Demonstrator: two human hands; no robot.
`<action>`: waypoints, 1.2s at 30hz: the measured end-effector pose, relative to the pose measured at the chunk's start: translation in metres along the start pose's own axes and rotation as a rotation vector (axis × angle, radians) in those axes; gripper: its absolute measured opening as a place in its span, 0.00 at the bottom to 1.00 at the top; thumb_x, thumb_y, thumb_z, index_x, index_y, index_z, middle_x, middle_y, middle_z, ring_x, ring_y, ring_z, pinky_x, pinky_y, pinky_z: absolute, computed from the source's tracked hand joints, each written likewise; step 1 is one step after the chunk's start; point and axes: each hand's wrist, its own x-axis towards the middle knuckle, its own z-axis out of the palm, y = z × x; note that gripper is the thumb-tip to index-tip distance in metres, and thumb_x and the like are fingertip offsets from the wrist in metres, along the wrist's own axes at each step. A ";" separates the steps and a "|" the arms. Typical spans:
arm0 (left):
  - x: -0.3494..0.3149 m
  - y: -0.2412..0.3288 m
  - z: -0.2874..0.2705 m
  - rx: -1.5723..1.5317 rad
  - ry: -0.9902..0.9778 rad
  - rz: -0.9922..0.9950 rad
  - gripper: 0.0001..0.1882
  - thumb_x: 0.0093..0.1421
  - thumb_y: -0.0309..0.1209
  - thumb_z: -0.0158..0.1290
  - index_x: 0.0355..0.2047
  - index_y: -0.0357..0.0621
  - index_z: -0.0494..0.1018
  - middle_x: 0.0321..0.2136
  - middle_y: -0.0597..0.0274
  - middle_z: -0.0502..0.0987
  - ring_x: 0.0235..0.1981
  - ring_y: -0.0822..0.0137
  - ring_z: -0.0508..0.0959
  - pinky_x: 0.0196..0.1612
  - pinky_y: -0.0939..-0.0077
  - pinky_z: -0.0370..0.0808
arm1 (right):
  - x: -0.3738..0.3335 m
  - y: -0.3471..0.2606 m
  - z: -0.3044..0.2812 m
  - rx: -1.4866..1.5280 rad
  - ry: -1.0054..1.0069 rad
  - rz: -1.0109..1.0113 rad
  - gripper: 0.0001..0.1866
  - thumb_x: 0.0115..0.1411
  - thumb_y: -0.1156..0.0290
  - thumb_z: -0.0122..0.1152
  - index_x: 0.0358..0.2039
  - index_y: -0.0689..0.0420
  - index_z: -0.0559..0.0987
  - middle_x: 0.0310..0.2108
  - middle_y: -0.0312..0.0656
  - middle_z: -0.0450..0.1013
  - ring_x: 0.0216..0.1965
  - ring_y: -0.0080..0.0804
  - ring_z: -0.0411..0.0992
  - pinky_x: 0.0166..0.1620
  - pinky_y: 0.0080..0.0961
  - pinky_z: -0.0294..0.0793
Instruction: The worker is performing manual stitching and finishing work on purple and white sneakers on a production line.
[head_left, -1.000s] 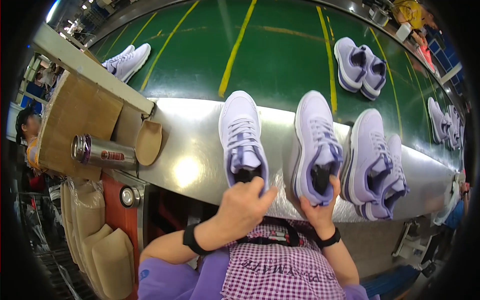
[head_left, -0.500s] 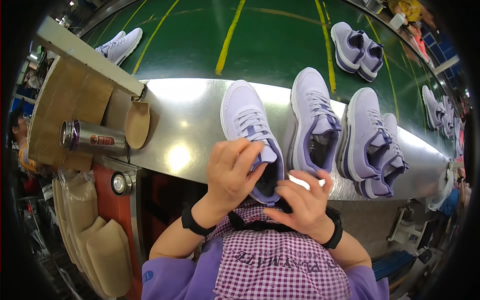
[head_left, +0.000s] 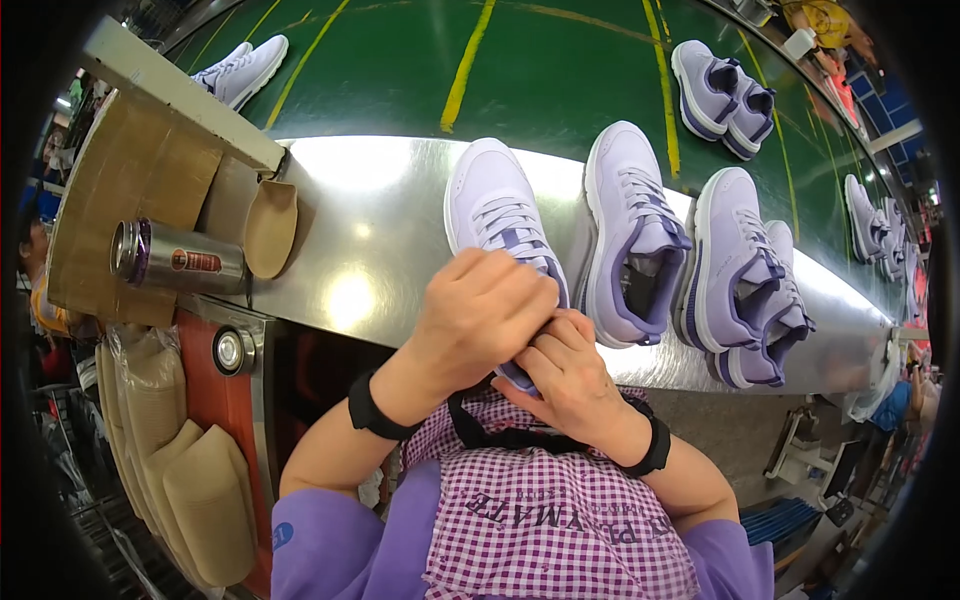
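Steel ledge (head_left: 385,215) (bottle (head_left: 188,260) left, sneakers (head_left: 622,175) right); left hand (head_left: 478,322), right hand (head_left: 572,382): fingers curled at shoe (head_left: 500,205), hold unclear.

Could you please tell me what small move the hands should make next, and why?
Probably ease the left hand away from the leftmost shoe on the metal bench while the right hand steadies its heel end, because both hands crowd together over the opening, hiding most of it from view.
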 end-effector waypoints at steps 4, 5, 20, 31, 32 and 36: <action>-0.036 0.024 0.007 -0.160 0.192 -0.429 0.29 0.42 0.22 0.58 0.50 0.40 0.72 0.44 0.55 0.73 0.48 0.53 0.72 0.52 0.63 0.68 | -0.004 -0.030 -0.016 0.156 -0.240 0.008 0.15 0.46 0.68 0.71 0.31 0.60 0.75 0.28 0.42 0.68 0.38 0.42 0.68 0.53 0.41 0.66; -0.041 0.031 0.005 -0.293 0.205 -0.626 0.33 0.42 0.20 0.59 0.53 0.40 0.69 0.45 0.52 0.72 0.49 0.48 0.71 0.54 0.60 0.67 | -0.003 -0.036 -0.023 0.164 -0.250 0.016 0.15 0.46 0.68 0.71 0.31 0.60 0.75 0.28 0.42 0.68 0.38 0.42 0.68 0.53 0.41 0.66; -0.079 0.044 -0.002 -0.293 0.233 -0.446 0.33 0.42 0.20 0.63 0.53 0.41 0.69 0.45 0.54 0.71 0.45 0.51 0.73 0.47 0.61 0.71 | 0.012 -0.026 -0.035 0.474 -0.071 0.630 0.14 0.55 0.73 0.68 0.41 0.63 0.79 0.33 0.43 0.73 0.33 0.30 0.74 0.39 0.24 0.76; -0.068 0.040 -0.013 -0.490 0.036 -0.607 0.35 0.45 0.23 0.64 0.56 0.34 0.65 0.55 0.44 0.70 0.58 0.45 0.70 0.59 0.58 0.69 | 0.036 0.006 -0.054 0.852 -0.562 0.834 0.10 0.56 0.73 0.68 0.28 0.62 0.74 0.25 0.34 0.70 0.25 0.17 0.67 0.31 0.18 0.68; -0.069 0.038 -0.013 -0.453 -0.013 -0.569 0.35 0.49 0.26 0.64 0.57 0.35 0.64 0.56 0.44 0.71 0.59 0.45 0.71 0.59 0.59 0.70 | 0.033 0.007 -0.055 0.852 -0.578 0.832 0.10 0.56 0.73 0.68 0.28 0.62 0.74 0.25 0.34 0.70 0.25 0.17 0.67 0.31 0.18 0.68; -0.059 0.036 -0.013 -0.508 0.013 -0.585 0.36 0.43 0.18 0.61 0.55 0.32 0.65 0.51 0.45 0.73 0.57 0.45 0.71 0.58 0.59 0.72 | 0.023 0.007 -0.050 1.075 -0.379 0.865 0.09 0.58 0.74 0.66 0.31 0.61 0.73 0.28 0.32 0.69 0.30 0.17 0.65 0.34 0.17 0.67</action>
